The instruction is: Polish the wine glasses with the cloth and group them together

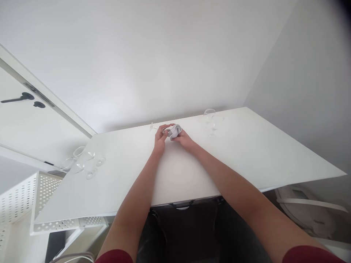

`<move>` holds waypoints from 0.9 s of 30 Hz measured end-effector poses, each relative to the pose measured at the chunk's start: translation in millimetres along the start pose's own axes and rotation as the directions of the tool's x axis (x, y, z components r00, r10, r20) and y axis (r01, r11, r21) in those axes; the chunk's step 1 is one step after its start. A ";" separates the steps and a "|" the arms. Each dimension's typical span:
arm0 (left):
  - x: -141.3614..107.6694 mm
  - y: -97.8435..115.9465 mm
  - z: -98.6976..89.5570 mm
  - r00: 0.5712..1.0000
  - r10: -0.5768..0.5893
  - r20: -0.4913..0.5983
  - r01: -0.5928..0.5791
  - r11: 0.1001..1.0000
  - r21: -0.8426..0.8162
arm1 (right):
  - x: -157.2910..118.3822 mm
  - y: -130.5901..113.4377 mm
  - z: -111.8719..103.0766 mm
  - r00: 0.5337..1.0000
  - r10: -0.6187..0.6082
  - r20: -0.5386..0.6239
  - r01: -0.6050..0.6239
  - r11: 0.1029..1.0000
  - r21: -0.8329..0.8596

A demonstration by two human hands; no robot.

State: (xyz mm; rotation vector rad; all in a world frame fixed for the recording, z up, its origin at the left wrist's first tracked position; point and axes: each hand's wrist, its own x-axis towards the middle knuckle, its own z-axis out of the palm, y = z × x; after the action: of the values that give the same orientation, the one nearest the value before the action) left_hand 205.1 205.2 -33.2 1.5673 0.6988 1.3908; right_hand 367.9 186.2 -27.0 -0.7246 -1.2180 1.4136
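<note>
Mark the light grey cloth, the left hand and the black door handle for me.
Light grey cloth (176, 131): head view, on its bunched folds.
Left hand (159, 137): head view, on the back of the hand.
Black door handle (22, 97): head view, where the lever meets its round base.

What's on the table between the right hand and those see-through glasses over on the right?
Nothing: between the right hand and the stemmed glasses there's just a bare stretch of white tabletop. The head view shows it.
</note>
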 end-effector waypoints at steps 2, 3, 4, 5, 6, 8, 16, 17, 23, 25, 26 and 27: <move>0.2 -0.4 0.2 1.000 0.003 -0.006 -0.003 1.000 -0.017 | -1.3 -3.6 -2.5 0.998 0.045 0.033 -0.048 0.994 0.093; 0.2 -0.1 0.6 1.000 -0.001 -0.013 0.000 0.999 -0.034 | -1.6 -5.3 -4.0 0.998 0.047 0.038 -0.052 0.988 0.146; 0.0 0.7 1.0 1.000 -0.010 -0.021 0.009 0.999 -0.051 | -1.7 -6.6 -5.2 0.999 0.037 0.032 -0.042 0.980 0.192; -0.4 1.8 1.5 0.999 -0.022 -0.030 0.020 0.998 -0.065 | -1.3 -7.2 -6.1 1.000 0.019 0.012 -0.021 0.973 0.228; -0.9 3.3 2.0 0.999 -0.033 -0.034 0.031 0.997 -0.074 | -0.7 -7.1 -6.3 1.000 0.002 -0.017 0.002 0.969 0.248; -2.1 6.7 2.7 0.999 -0.044 -0.026 0.042 0.997 -0.067 | 0.8 -5.0 -5.3 0.997 -0.005 -0.081 0.023 0.973 0.230; -4.3 12.8 3.6 0.995 -0.005 -0.098 0.007 1.000 0.016 | -0.2 -4.0 -5.9 0.993 0.115 0.014 -0.115 0.971 0.211; -4.2 12.9 3.9 0.994 -0.010 -0.105 0.013 1.000 0.022 | -0.4 -5.1 -7.5 0.996 0.093 0.005 -0.091 0.962 0.256; -3.1 12.1 3.7 0.999 -0.021 -0.035 0.023 0.998 0.063 | 1.1 -1.5 -5.7 0.991 0.070 -0.113 -0.045 0.976 0.215; -3.0 10.9 3.1 0.999 -0.021 -0.046 0.023 0.998 0.050 | 1.3 0.3 -3.6 0.993 0.088 -0.083 -0.075 0.986 0.149; -3.1 10.4 2.9 0.998 -0.024 -0.053 0.026 0.999 0.034 | 1.3 0.6 -3.5 0.994 0.077 -0.072 -0.068 0.990 0.121; -3.2 10.2 3.0 0.998 -0.030 -0.052 0.031 0.999 0.015 | 1.4 0.6 -4.3 0.995 0.056 -0.079 -0.048 0.993 0.106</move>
State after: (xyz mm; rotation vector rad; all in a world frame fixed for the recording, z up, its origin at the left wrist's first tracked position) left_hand 205.8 197.2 -25.5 1.5311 0.7635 1.4104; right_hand 371.3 188.8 -28.5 -0.7392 -1.0609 1.4651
